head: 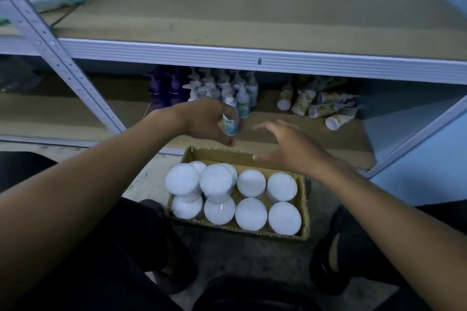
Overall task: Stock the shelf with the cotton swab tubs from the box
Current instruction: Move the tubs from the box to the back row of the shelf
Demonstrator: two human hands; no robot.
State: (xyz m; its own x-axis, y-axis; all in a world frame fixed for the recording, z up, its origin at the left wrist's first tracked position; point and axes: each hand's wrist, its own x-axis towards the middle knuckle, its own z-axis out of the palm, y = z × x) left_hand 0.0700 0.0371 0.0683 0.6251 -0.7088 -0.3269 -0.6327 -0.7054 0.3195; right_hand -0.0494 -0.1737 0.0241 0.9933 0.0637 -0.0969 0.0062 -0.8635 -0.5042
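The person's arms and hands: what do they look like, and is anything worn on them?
Both forearms are bare up to the frame edge, with no sleeves visible. The left hand and right hand wear no gloves, and no watch, ring or bracelet shows on either wrist. The picture is dim and slightly blurred, so finer details cannot be told.

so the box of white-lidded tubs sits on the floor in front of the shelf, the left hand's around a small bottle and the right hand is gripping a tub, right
Not quite. The head view shows the right hand open above the box, holding nothing. The rest stands: the white-lidded tubs sit in the box on the floor before the shelf, and the left hand curls around a small bottle.
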